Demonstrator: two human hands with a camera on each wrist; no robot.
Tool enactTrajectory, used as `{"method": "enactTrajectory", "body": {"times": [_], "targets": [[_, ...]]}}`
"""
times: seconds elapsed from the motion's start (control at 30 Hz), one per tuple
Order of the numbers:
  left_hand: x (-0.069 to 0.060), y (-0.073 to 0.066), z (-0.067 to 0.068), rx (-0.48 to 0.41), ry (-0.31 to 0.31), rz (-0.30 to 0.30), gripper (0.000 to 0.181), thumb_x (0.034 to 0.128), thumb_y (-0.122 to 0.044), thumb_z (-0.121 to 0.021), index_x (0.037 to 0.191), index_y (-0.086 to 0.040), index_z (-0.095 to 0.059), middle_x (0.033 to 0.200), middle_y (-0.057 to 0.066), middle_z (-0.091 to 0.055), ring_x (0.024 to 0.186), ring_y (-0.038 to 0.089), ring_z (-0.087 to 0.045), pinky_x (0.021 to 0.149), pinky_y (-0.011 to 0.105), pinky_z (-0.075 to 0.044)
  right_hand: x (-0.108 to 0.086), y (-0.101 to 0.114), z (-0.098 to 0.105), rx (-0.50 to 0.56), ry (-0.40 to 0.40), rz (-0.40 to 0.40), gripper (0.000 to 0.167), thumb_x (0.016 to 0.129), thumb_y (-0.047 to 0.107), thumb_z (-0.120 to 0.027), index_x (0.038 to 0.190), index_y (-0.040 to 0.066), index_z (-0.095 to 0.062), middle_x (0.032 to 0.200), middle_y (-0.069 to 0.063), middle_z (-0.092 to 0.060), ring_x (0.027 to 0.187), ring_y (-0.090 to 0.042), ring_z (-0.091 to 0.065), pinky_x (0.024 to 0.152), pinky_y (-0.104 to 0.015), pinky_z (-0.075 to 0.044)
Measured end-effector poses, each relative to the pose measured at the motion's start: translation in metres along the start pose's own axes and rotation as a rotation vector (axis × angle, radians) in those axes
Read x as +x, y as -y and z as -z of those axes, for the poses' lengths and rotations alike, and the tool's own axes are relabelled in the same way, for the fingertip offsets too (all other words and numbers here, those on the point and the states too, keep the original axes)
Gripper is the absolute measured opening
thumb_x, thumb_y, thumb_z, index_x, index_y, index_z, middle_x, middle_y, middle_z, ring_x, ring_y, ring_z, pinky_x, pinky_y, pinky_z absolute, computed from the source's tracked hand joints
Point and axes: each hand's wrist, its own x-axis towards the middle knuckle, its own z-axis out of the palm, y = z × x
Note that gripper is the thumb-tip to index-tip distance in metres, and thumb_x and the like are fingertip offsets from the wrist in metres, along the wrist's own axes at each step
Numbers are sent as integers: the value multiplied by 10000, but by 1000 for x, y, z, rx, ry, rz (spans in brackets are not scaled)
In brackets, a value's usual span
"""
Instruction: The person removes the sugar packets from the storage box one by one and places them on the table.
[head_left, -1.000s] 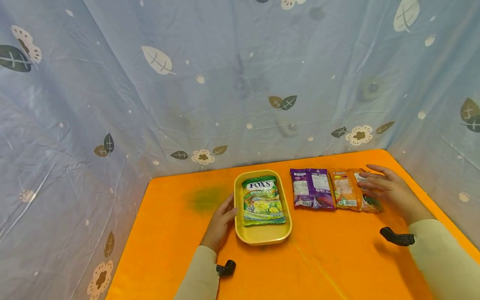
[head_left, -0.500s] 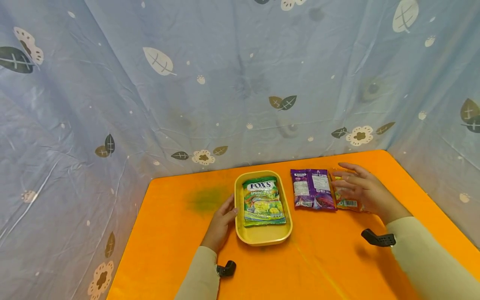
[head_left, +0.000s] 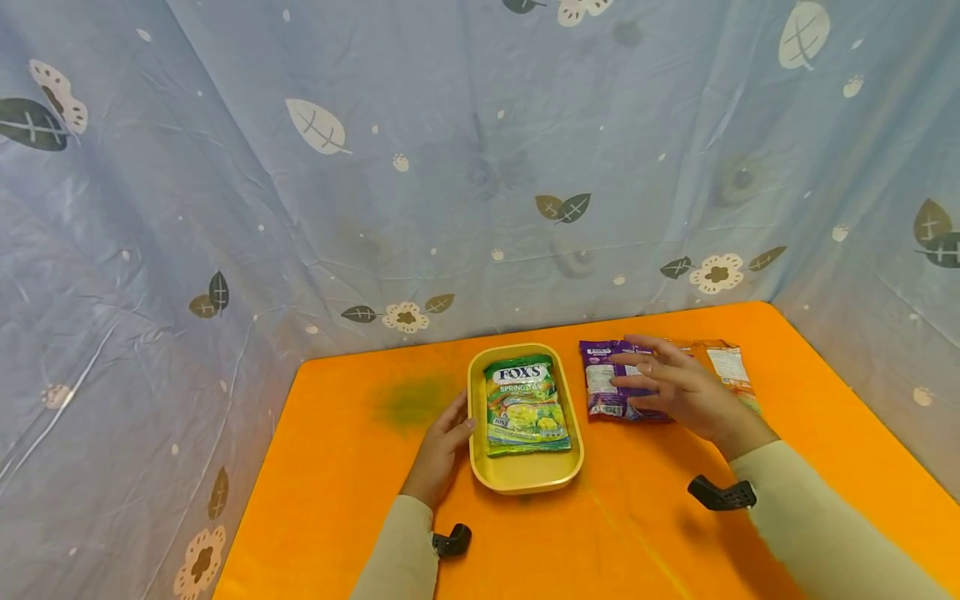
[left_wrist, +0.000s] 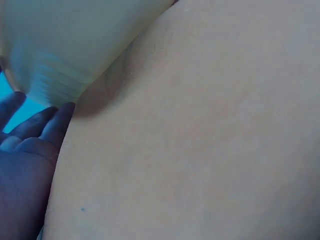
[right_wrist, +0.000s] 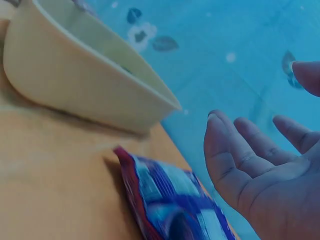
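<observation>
My left hand (head_left: 438,454) rests against the left side of a yellow tray (head_left: 525,473). In the left wrist view its fingers (left_wrist: 57,125) look fairly straight where they meet the tray's lower edge. A green FOX'S candy bag (head_left: 527,408) lies face up inside the tray. My right hand (head_left: 682,392) is over a purple candy bag (head_left: 600,379), hiding part of it. From the right wrist, that hand (right_wrist: 270,185) shows spread, slightly bent fingers holding nothing, apart from the purple bag (right_wrist: 175,192). Right of the purple bag lies an orange candy bag (head_left: 726,364), partly covered by the hand.
An orange table (head_left: 352,517) carries everything. Blue patterned curtain (head_left: 450,167) surrounds its back and sides. A greenish stain (head_left: 412,400) marks the surface left of the tray. Each wrist has a small black camera, such as the right one (head_left: 722,493).
My right hand has moved left from over the orange bag to over the purple one, uncovering the orange bag's right part. The left hand, tray and green bag stay in place.
</observation>
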Motion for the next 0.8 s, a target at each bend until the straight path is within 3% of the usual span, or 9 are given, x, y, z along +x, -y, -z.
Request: {"method": "enactTrajectory", "body": {"times": [0.27, 0.4, 0.5, 0.8], "targets": [[0, 1, 0, 23, -14, 10, 629, 1131, -177, -600, 1720, -170, -377, 1722, 106, -378, 1539, 300, -410, 1170, 389, -445, 14, -4, -34, 70, 25, -36, 537, 1166, 94, -459, 1678, 64, -301, 1610, -211, -455, 1321, -381, -642, 1077, -585, -523], [1, 1, 0, 27, -10, -7, 637, 1131, -174, -597, 1723, -147, -365, 1734, 123, -353, 1559, 311, -375, 1184, 403, -428, 21, -8, -52, 46, 47, -46, 604, 1153, 99, -480, 1707, 43, -244, 1659, -298, -330, 1366, -375, -606, 1080, -602, -514], [1, 1, 0, 23, -9, -13, 635, 1132, -172, -595, 1723, -147, -365, 1738, 121, -344, 1563, 312, -366, 1184, 406, -427, 26, -12, -64, 36, 66, -56, 646, 1144, 95, -486, 1716, 16, -197, 1683, -353, -258, 1418, -442, -541, 1075, -600, -517], [-1, -2, -2, 36, -13, -12, 627, 1132, -184, -599, 1719, -163, -382, 1731, 110, -364, 1557, 310, -378, 1182, 407, -431, 34, -21, -88, 44, 42, -97, 734, 1113, 92, -511, 1723, -2, -115, 1709, -360, -183, 1500, -576, -339, 1128, -688, -418]]}}
